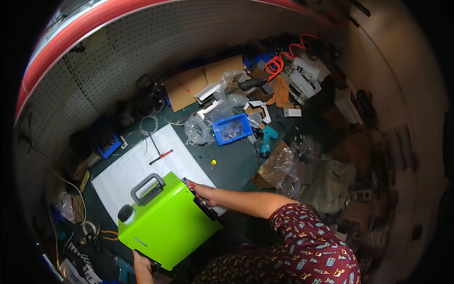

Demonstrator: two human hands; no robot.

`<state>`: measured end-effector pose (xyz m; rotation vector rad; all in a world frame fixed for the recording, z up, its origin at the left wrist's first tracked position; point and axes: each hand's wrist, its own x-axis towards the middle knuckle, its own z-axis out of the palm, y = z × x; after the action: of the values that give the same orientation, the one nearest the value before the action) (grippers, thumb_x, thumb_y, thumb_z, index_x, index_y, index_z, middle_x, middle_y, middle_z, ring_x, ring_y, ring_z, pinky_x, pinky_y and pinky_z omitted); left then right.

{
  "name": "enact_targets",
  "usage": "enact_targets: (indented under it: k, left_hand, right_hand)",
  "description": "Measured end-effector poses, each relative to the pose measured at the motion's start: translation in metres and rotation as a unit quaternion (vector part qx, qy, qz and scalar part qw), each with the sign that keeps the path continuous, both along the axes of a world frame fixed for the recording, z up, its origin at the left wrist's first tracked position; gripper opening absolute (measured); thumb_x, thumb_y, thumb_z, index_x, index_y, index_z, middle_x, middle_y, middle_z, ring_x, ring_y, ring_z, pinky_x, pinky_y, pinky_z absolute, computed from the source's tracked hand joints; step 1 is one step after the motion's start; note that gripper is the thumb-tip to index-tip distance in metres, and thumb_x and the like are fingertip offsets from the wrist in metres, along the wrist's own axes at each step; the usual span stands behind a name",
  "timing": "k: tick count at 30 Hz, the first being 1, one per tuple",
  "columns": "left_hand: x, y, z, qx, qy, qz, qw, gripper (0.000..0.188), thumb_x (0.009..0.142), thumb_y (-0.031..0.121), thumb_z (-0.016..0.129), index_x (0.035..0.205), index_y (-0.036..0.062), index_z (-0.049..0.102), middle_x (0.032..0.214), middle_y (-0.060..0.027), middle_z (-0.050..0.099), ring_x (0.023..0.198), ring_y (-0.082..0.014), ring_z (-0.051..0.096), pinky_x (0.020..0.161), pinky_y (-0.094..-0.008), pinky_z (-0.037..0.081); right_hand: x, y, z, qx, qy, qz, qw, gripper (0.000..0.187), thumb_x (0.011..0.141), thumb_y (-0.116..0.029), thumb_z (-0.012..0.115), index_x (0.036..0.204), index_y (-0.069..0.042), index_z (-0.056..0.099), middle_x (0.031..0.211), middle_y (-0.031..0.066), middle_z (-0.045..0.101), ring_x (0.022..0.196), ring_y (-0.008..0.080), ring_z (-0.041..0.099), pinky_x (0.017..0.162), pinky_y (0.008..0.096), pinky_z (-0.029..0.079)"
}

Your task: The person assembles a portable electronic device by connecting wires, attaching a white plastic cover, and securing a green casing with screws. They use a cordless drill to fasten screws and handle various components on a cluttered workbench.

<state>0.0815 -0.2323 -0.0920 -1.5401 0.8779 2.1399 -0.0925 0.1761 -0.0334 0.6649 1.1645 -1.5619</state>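
A bright green box-shaped case [165, 227] with a grey carry handle [148, 189] and a black round cap [126, 214] is tilted in front of me. My left hand [141, 260] grips its lower left edge, the fingers partly hidden beneath it. On the opposite side, my right hand [203, 193] is closed at the case's dark side panel, near a small red part; its fingertips are partly hidden. Behind the case lies a white foam sheet [113, 180], and on that rests a T-handled tool [161, 156] with a red and black bar.
A blue bin [232, 129] with small parts, a teal cordless drill [268, 141] and clear plastic bags [197, 130] lie on the dark green table. Another blue bin [108, 144] stands at left. Cardboard [184, 90] and a coiled red hose [274, 66] are at the back.
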Motion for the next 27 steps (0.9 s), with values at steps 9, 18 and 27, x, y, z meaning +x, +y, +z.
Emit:
enact_targets:
  k: [9, 18, 27]
  left_hand:
    - [-0.047, -0.001, -0.009, 0.045, -0.005, -0.077, 0.996, 0.066, 0.103, 0.061, 0.055, 0.138, 0.0046, 0.062, 0.130, -0.0129, 0.070, 0.113, -0.0341, 0.069, 0.084, -0.0491, 0.062]
    - [-0.021, 0.002, 0.019, -0.129, 0.043, -0.039, 0.990, 0.051, 0.108, 0.053, 0.050, 0.130, 0.0102, 0.065, 0.115, -0.0073, 0.072, 0.100, -0.0228, 0.070, 0.079, -0.0440, 0.058]
    - [0.062, 0.033, 0.077, -0.300, 0.048, -0.078, 0.950, 0.036, 0.109, 0.032, 0.057, 0.121, 0.0019, 0.074, 0.104, 0.0013, 0.070, 0.094, -0.0106, 0.060, 0.083, -0.0275, 0.049]
  right_hand:
    - [-0.002, 0.030, -0.064, 0.022, 0.063, 0.028, 0.997, 0.089, 0.101, -0.081, 0.033, 0.138, -0.006, 0.062, 0.101, 0.0078, 0.070, 0.081, 0.0169, 0.063, 0.076, 0.0456, 0.055]
    - [0.023, 0.134, -0.057, 0.296, 0.400, -0.221, 0.839, 0.017, 0.104, -0.013, 0.066, 0.102, 0.002, 0.072, 0.083, 0.0082, 0.073, 0.068, 0.0131, 0.069, 0.064, 0.0267, 0.058]
    - [-0.021, -0.052, 0.074, 0.202, 0.708, 0.015, 0.676, 0.021, 0.095, -0.001, 0.070, 0.116, 0.003, 0.072, 0.111, 0.0188, 0.075, 0.103, 0.0313, 0.074, 0.092, 0.0358, 0.057]
